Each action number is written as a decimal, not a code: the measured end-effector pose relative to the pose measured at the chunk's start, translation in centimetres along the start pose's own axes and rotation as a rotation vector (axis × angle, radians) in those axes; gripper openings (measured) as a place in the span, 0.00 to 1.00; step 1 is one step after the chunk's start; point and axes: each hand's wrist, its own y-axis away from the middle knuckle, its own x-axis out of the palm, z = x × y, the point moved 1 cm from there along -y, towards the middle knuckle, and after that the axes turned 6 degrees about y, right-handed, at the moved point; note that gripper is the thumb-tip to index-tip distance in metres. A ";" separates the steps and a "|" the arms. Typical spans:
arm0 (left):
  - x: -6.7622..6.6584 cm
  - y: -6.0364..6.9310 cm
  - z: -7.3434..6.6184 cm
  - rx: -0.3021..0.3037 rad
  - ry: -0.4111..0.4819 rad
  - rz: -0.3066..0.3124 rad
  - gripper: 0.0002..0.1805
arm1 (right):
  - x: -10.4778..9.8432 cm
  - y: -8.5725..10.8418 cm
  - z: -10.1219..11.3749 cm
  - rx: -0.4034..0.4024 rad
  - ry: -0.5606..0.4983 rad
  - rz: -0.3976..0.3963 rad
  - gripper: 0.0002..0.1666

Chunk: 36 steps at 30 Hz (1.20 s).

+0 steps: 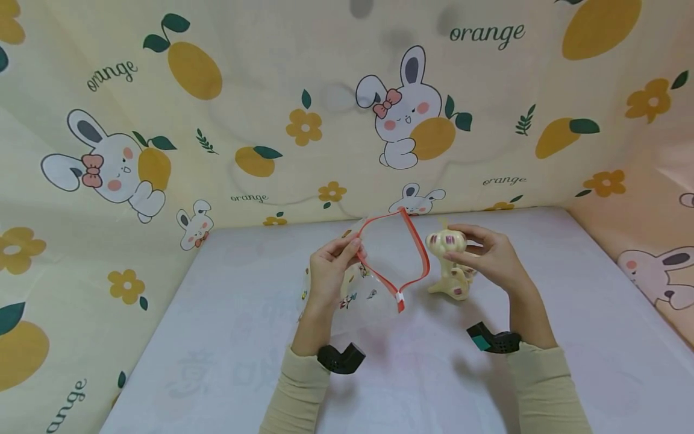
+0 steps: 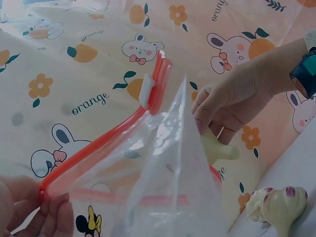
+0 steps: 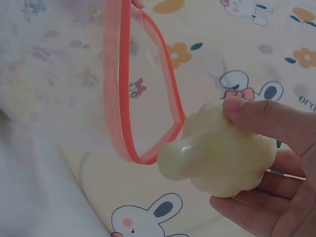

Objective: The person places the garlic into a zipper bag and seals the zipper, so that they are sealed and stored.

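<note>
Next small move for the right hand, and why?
Probably ease the held garlic bulb leftward into the clear bag. The right hand holds it outside, beside the open mouth, and the left hand grips the red rim, so the way in looks free.

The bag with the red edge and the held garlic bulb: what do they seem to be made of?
Bag: likely thin, glossy plastic film; it is see-through and its creases shine. Red edge: likely smooth, thicker plastic; it holds a curve. Garlic bulb: perhaps moulded plastic, satin; its smooth stem carries a highlight, but real garlic is possible.
</note>
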 end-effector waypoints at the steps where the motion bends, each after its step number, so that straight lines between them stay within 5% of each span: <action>1: 0.0 0.0 0.0 0.001 0.000 0.002 0.16 | 0.0 0.0 0.0 -0.004 0.002 -0.004 0.31; 36: 0.2 0.1 0.3 0.002 -0.002 0.024 0.15 | 1.4 0.0 1.4 -0.089 -0.089 -0.087 0.28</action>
